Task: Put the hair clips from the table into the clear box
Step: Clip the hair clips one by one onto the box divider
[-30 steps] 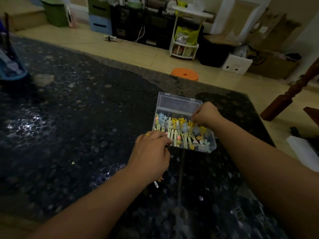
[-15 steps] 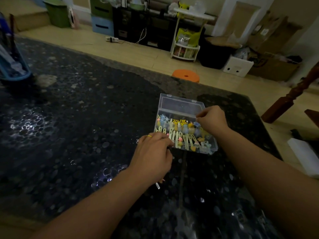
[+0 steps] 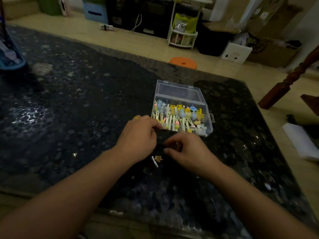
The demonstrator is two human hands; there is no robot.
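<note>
Dark speckled table, tiled floor, orange stool

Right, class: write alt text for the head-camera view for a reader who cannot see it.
Two hands, left hand and right hand, meet on a dark speckled table just before an open clear box full of colourful hair clips. One loose clip lies on the table between the wrists.
</note>
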